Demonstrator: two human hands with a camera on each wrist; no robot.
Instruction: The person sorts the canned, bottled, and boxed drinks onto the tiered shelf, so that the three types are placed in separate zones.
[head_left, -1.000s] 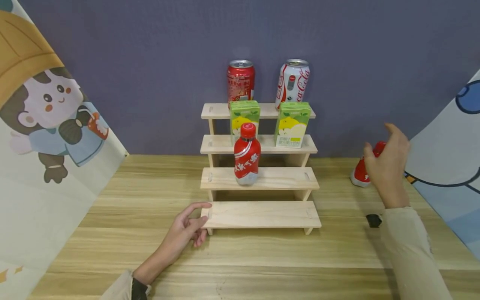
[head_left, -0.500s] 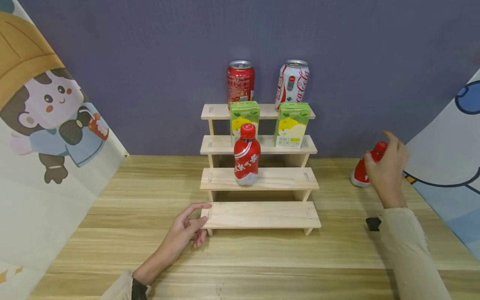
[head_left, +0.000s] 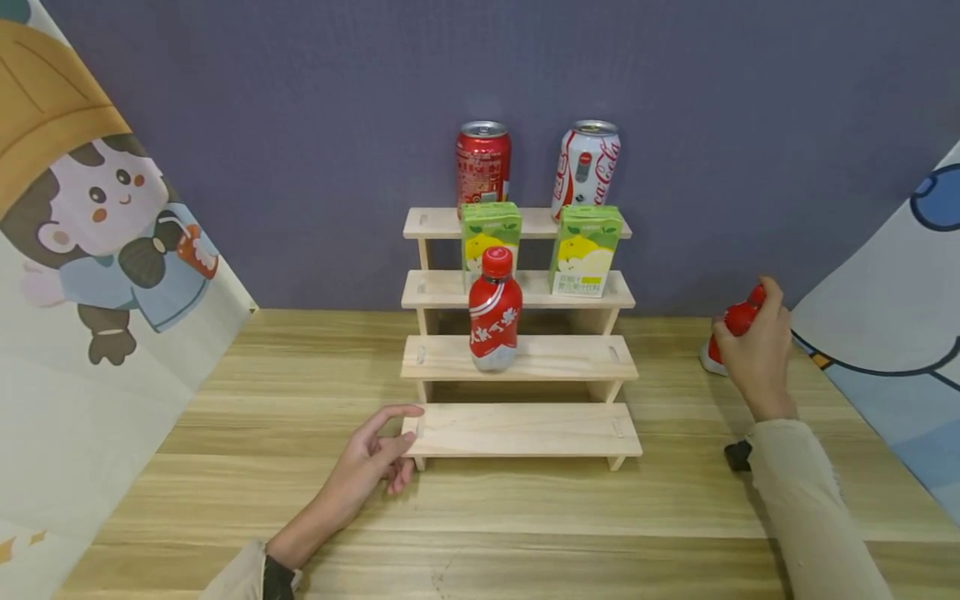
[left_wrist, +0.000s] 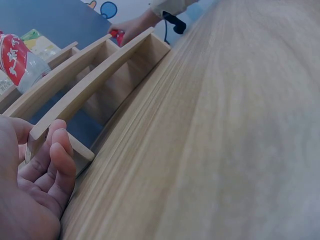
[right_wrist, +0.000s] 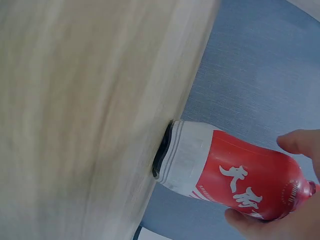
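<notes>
On the right side of the table, my right hand has its thumb and fingers around the upper part of a red drink bottle. The bottle's white base is at the tabletop, and my hand hides part of its top. My left hand grips the left end of the lowest step of a wooden tiered shelf, thumb and fingers on either side of the board. A second red bottle stands on the step above, left of its middle.
Two green juice cartons stand on the third step up. A red can and a white can occupy the top step. Behind is a dark grey-blue wall; printed panels flank the wood-grain table.
My right hand has moved left and slightly down, bringing its thumb and fingers around the bottle on the right. The left hand and the shelf have stayed put.
</notes>
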